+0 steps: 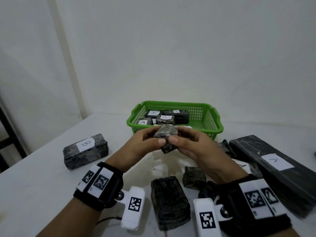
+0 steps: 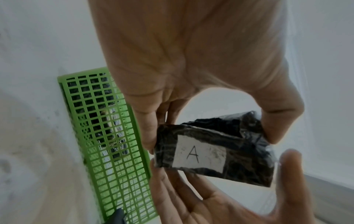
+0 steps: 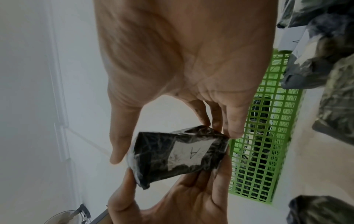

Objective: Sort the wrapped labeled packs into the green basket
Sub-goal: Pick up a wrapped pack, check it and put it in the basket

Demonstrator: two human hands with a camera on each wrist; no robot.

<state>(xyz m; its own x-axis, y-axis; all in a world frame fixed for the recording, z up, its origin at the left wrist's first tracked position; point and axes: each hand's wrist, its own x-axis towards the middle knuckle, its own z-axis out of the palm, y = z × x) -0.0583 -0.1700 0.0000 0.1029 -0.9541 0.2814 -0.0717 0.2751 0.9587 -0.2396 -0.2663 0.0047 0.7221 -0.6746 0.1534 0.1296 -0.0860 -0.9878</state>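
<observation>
Both wrist-strapped hands, left hand [image 1: 145, 142] and right hand [image 1: 193, 147], pinch one small black plastic-wrapped pack with a white "A" label [image 2: 210, 153] between thumbs and fingertips, its long axis spanning hand to hand, the green slotted plastic basket [image 1: 212, 124] just beyond the grip.

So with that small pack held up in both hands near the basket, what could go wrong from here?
1. The small pack is held only by fingertips of the left hand and right hand, above the table; it could slip.
2. Its A label faces away from the head camera, so it might be misread.
3. The green basket already holds A and B packs mixed.
</observation>
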